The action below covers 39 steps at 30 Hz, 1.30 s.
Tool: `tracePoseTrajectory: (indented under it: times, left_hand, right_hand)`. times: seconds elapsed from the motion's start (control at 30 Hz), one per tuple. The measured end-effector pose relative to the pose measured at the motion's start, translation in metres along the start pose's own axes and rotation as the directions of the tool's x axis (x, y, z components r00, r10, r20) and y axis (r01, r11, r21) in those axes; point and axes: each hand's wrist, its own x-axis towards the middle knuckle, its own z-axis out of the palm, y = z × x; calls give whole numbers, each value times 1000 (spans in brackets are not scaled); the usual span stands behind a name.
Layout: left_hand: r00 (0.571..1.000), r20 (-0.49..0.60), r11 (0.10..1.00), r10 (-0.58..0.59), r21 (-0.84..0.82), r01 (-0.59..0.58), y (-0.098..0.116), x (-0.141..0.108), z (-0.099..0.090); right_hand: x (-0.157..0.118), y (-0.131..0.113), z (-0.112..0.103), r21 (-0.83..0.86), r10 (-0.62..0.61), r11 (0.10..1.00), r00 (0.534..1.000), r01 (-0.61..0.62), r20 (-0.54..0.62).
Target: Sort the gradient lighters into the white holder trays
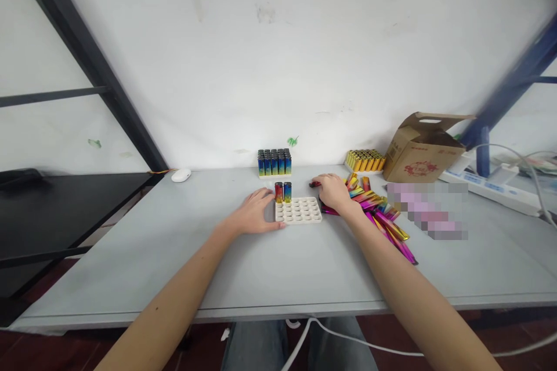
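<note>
Lighters (394, 228), metallic, multicoloured: most lay heaped on the right of the worktop (130, 255); a pair stood in the white tray (300, 222) at centre. Entries by descending size:

- Worktop: pale grey, set against a wall.
- Cardboard box (418, 163): at the back right, flap raised.
- Loose heap: pieces crossed at angles, partly behind the right forearm. Crossed pieces were judged likely to drag their neighbours; lifting singly from the edge looked surer.
- Blue set (274, 163) and yellow set (365, 161): close-packed upright rows near the wall.
- White tray: socketed, lying flat, most sockets unfilled. Keeping it square and still seemed the chief need.
- Left grip (256, 213): spread across the tray's left end, thumb at the near corner, fingertips beside the upright pair; it had hold of the tray. Light pressure appeared enough; a harder push risked nudging the pair.
- Right grip (333, 191): curled low at the heap's left edge, fingertips at a dark-red lighter (314, 184); whether they had closed on it could not be told. A mid-body hold was judged best.
- Red lighter (279, 192) and blue lighter (288, 192): upright, side by side, far left corner of the tray.
</note>
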Motion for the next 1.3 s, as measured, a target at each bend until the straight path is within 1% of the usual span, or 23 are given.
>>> tracePoseTrajectory:
  times: [0.1,0.17,0.23,0.3,0.37,0.4,0.43,0.47,0.5,0.53,0.57,0.6,0.63,0.67,0.7,0.73,0.77,0.83,0.93,1.03,1.17,1.3]
  left_hand:
    - [1000,-2,1000,13,5,-13,-1,0,1]
    - [1000,3,1000,13,12,-13,-1,0,1]
    - [1000,14,1000,9,14,-9,-1,0,1]
    - [1000,13,1000,7,13,-7,-1,0,1]
    - [1000,4,1000,7,12,-7,-1,0,1]
    - [1000,-1,1000,7,14,-7,-2,0,1]
    - [1000,-3,1000,7,18,-7,-2,0,1]
    - [1000,-2,1000,9,24,-9,-2,0,1]
    - [1000,1,1000,9,30,-9,-2,0,1]
    - [1000,6,999,10,35,-10,-1,0,1]
    - [1000,12,999,12,38,-12,-1,-1,0]
    - [1000,20,999,13,37,-14,0,-1,-1]
    - [1000,26,999,15,34,-16,1,-1,-1]
    - [1000,27,999,14,30,-15,1,-1,-2]
    - [1000,26,1000,10,27,-11,2,-1,-2]
    - [1000,21,1000,5,28,-6,2,-1,-2]
    - [1000,16,1000,1,30,-1,2,-1,-2]
    - [1000,13,999,-6,37,5,2,-1,-2]
    - [1000,23,999,-8,43,7,2,-1,-2]
    - [1000,25,999,-9,50,8,3,-2,-3]
    - [1000,15,998,-14,64,13,4,-2,-3]
    - [1000,15,998,-15,69,14,4,-2,-3]
  right_hand:
    - [1,-4,-2,66,-99,993,995,99,-4]
    - [1,-5,-2,113,-135,985,991,133,6]
    - [1,-4,-1,160,-146,977,989,142,10]
    - [0,-3,1,223,-135,965,991,135,-13]
    - [1,-4,2,351,-114,927,991,132,-72]
    - [1,-7,2,451,-97,881,989,139,-114]
    - [2,-10,1,573,-68,807,986,145,-153]
    - [3,-14,-1,704,-23,696,984,142,-176]
    - [4,-19,-3,827,35,549,985,122,-168]
    - [3,-24,-7,925,87,371,988,84,-124]
    - [2,-29,-12,984,114,178,992,28,-49]
    - [1,-34,-17,999,100,-5,994,-35,36]
    - [-2,-39,-22,983,39,-156,994,-98,105]
    - [-5,-43,-27,952,-41,-262,987,-159,154]
    - [-8,-46,-32,920,-110,-326,975,-219,193]
    - [-11,-48,-35,892,-163,-362,961,-269,224]
    - [-14,-50,-37,871,-193,-381,948,-310,253]
    - [-17,-52,-39,843,-212,-398,931,-361,298]
    - [-18,-55,-36,822,-233,-412,918,-393,322]
    - [-18,-59,-33,821,-231,-410,916,-397,328]
    - [-19,-65,-32,852,-172,-376,931,-365,323]
    - [-20,-66,-31,858,-135,-372,935,-354,327]
